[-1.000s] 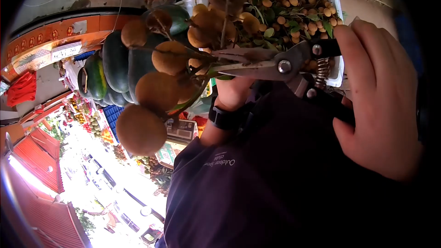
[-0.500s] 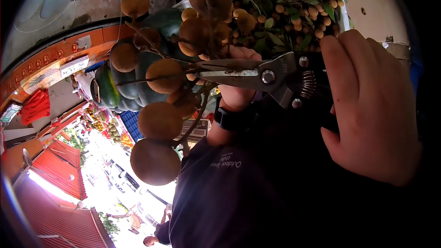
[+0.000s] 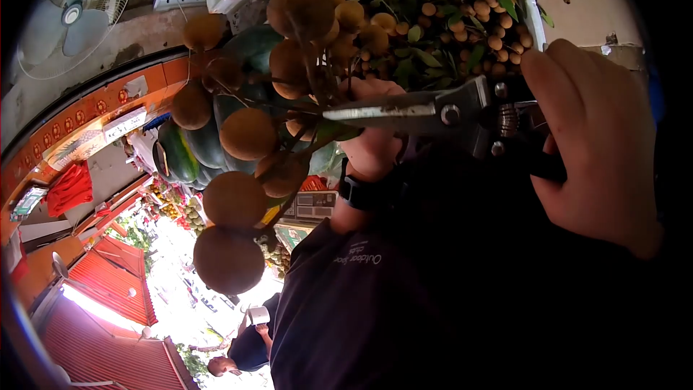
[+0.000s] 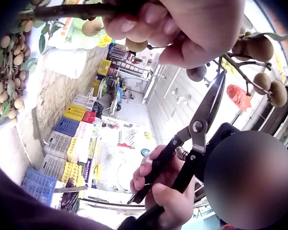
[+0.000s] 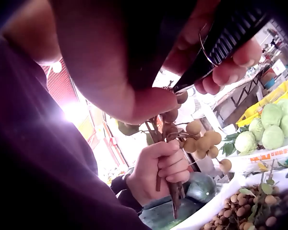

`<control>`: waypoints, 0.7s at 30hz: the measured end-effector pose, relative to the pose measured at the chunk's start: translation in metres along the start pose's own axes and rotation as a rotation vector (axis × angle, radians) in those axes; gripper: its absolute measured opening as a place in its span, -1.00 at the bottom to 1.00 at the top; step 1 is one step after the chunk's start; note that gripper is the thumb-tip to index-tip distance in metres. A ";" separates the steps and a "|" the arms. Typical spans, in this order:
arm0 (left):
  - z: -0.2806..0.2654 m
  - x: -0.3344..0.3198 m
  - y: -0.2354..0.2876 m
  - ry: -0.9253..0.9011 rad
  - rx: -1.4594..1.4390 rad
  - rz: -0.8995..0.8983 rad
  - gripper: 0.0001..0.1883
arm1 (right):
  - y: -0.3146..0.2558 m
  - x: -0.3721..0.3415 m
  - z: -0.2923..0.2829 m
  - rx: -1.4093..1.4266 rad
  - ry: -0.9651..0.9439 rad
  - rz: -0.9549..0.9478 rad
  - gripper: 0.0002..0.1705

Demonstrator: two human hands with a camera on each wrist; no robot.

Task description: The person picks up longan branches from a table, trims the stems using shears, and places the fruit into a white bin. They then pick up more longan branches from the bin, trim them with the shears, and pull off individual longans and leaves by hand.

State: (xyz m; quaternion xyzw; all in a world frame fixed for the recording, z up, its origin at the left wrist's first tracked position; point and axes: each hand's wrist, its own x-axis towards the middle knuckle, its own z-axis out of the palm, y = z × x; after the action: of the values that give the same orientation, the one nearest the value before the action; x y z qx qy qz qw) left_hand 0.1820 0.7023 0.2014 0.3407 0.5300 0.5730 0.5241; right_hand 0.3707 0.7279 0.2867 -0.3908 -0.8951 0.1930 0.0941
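Note:
Brown round fruits (image 3: 247, 133) hang on a branched bunch at left centre in the head view. My left hand (image 3: 374, 148), wearing a dark watch, grips the bunch's stems; the right wrist view shows its fingers (image 5: 170, 165) curled round thick stems (image 5: 174, 199). Black-handled shears (image 3: 451, 114) lie in my right hand (image 3: 592, 148), their blades near the thin stems behind the fruits. In the left wrist view the shears' (image 4: 197, 127) blades stand nearly together, tips beside small twigs under my left hand (image 4: 201, 28). Whether they touch a twig, I cannot tell.
A white box (image 3: 534, 18) of loose fruits and leaves lies beyond my hands. Watermelons (image 3: 180, 150) and a scale (image 3: 314, 204) are behind the bunch. A fan (image 3: 71, 14) stands upper left; a person (image 3: 249, 350) is at the lower left.
The fan and the person at lower left have come further into the head view. The shear blades have moved from wider apart to closer together, and the bunch has shifted slightly.

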 end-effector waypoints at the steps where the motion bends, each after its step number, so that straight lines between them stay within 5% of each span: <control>1: -0.006 0.003 -0.007 -0.144 -0.201 0.046 -0.84 | 0.003 -0.002 0.000 0.032 -0.051 0.027 -0.30; 2: -0.008 0.005 -0.011 -0.285 -0.403 0.091 -0.83 | 0.004 -0.004 0.001 0.029 -0.051 0.029 -0.30; 4: -0.006 0.005 -0.010 -0.201 -0.305 0.132 -0.84 | 0.005 -0.007 0.005 -0.035 0.010 0.061 -0.31; 6: -0.005 0.003 0.002 -0.183 1.059 0.699 -0.87 | 0.010 -0.009 0.008 -0.016 0.042 0.037 -0.28; 10: -0.004 -0.001 0.000 -0.124 0.987 0.548 -0.91 | 0.015 -0.008 0.011 0.028 0.070 0.038 -0.20; 12: -0.007 0.002 -0.005 -0.166 -0.247 -0.004 -0.95 | 0.017 -0.007 0.015 0.042 0.055 0.042 -0.18; 13: -0.008 0.002 -0.005 -0.166 -0.246 -0.001 -0.95 | 0.017 -0.006 0.016 0.053 0.040 0.046 -0.16; 15: -0.010 0.000 -0.003 -0.106 0.751 0.414 -0.96 | 0.018 -0.005 0.016 0.057 0.053 0.040 -0.17; 21: -0.016 0.009 0.002 -0.203 1.113 0.743 -0.88 | 0.017 -0.004 -0.004 0.033 0.028 0.059 -0.20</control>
State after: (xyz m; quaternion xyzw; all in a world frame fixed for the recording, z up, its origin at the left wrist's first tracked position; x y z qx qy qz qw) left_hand 0.1641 0.7068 0.1983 0.7715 0.5419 0.3220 0.0860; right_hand 0.3862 0.7366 0.2828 -0.4178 -0.8786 0.2051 0.1072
